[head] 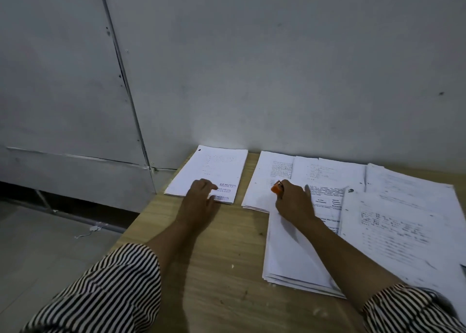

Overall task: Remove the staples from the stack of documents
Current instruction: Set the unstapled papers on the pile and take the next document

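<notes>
A neat pile of white documents (214, 166) with a purple "REJECTED" stamp lies at the far left of the wooden table (222, 269). My left hand (200, 199) rests flat on its near edge, fingers apart. My right hand (292, 201) is closed around an orange staple remover (277, 187), whose tip sticks out over a second sheaf of printed pages (267, 178). A thicker stack of papers (290, 262) lies under my right forearm.
More printed sheets (403, 221) overlap across the right side of the table, reaching its right edge. A grey wall (277, 67) stands right behind the papers. The table's left edge drops to a tiled floor (50, 244) with scraps on it.
</notes>
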